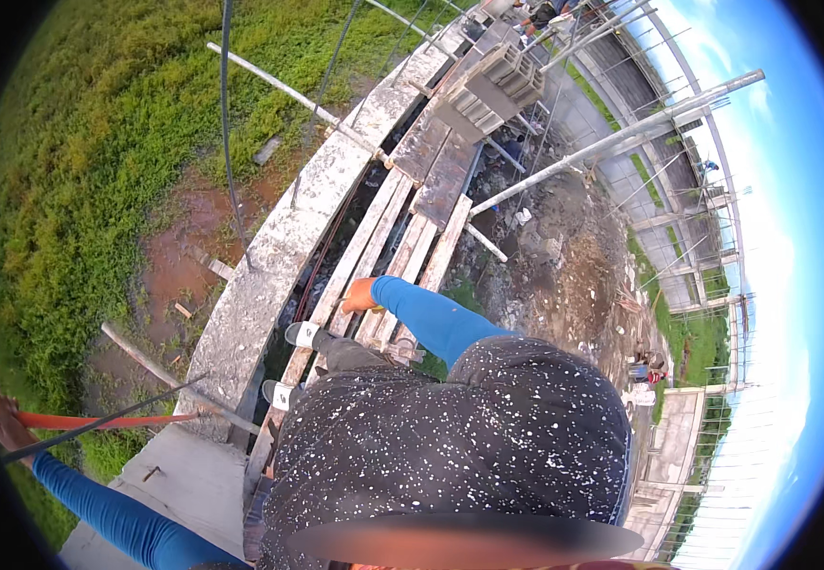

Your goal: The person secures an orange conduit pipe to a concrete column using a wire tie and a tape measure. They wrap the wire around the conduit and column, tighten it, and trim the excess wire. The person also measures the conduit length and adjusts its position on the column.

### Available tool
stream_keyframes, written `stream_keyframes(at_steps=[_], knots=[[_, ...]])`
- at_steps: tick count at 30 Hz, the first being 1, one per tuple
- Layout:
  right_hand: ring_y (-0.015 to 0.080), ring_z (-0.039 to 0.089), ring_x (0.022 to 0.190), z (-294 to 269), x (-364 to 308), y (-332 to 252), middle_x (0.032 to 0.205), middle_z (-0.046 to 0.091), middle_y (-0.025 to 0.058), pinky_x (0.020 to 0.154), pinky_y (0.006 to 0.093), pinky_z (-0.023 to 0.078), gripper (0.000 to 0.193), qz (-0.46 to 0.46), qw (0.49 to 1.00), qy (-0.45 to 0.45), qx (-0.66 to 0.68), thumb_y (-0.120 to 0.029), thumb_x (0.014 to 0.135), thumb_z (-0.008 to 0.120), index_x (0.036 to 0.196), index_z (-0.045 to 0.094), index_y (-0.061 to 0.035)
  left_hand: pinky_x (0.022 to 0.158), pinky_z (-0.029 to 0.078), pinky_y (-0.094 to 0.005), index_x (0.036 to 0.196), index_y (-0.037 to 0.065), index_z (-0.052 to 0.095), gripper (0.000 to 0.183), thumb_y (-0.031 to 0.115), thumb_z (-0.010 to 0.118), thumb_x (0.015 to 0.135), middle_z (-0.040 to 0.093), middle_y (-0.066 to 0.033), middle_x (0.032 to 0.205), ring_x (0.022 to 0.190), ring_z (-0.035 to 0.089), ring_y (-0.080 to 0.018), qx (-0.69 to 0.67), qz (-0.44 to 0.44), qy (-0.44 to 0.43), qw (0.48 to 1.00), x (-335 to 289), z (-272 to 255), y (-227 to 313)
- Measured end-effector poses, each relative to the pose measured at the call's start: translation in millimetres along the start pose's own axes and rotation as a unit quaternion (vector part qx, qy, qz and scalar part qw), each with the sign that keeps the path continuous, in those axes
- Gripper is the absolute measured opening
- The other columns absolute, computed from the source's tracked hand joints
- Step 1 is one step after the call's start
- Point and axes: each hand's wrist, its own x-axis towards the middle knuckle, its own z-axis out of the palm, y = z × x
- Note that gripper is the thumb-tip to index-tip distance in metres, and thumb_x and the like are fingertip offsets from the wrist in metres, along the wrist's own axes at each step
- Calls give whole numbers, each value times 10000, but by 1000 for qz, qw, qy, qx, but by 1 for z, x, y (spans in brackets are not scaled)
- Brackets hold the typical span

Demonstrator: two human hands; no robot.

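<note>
My left hand [15, 433] is out at the far left, closed around a long, flat orange strip [98, 420]. That strip reaches across to the concrete wall top [274, 223]. A dark steel bar [113, 425] slants past the same hand. Over the wooden planks [364, 249], my right hand [359, 296] hangs with curled fingers turned down. A small yellowish bit shows beside it, too small to name, and its fingertips are mostly hidden. Both arms wear blue sleeves. My feet, in dark slip-ons with white straps [303, 334], stand on the planks next to the wall.
Grey hollow blocks [492, 90] are stacked on dark boards farther along the scaffold. Upright steel bars [228, 123] and poles [621, 138] stick out around the walkway. Grass [98, 142] lies left of the wall, rubble-strewn ground [564, 256] lower right. Other people are at the far end.
</note>
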Motion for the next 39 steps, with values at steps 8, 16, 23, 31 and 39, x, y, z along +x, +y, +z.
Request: stream_keyframes(at_steps=[8, 16, 23, 31, 39], knots=[[313, 709, 974, 33, -8, 33, 944, 772, 76, 862, 503, 570, 408, -124, 951, -66, -275, -428, 988, 606, 932, 810, -78, 627, 376, -297, 920, 131, 635, 242, 336, 717, 1018, 381, 47, 676, 614, 364, -75, 26, 8, -39, 999, -6, 31, 5], [332, 717, 843, 64, -37, 54, 953, 772, 132, 755, 521, 581, 423, 104, 993, -46, -2, -465, 914, 663, 808, 796, -78, 635, 388, -296, 857, 148, 589, 254, 301, 722, 1010, 391, 44, 672, 621, 389, -81, -41, 3, -139, 989, 1, 1, -31], [331, 742, 897, 50, -4, 40, 984, 774, 161, 786, 447, 575, 455, 75, 994, -70, -44, -509, 856, 696, 922, 816, -76, 590, 416, -265, 811, 154, 553, 218, 167, 677, 991, 447, 60, 642, 583, 437, -63, -48, 39, -19, 998, -92, -41, 4], [283, 723, 750, 23, 46, -24, 917, 751, 138, 642, 437, 598, 451, -41, 985, -142, -91, -450, 924, 653, 950, 779, -18, 576, 479, -280, 810, 124, 558, 211, 79, 739, 908, 514, 39, 636, 550, 510, -78, -40, 33, 97, 994, -181, -64, 64], [266, 740, 808, 7, 82, -62, 900, 767, 134, 751, 383, 600, 419, -34, 977, -134, -161, -407, 944, 573, 925, 796, -53, 558, 471, -275, 805, 121, 568, 193, 87, 712, 929, 527, 46, 635, 545, 511, -73, -42, 56, 85, 994, -202, -83, 61]])
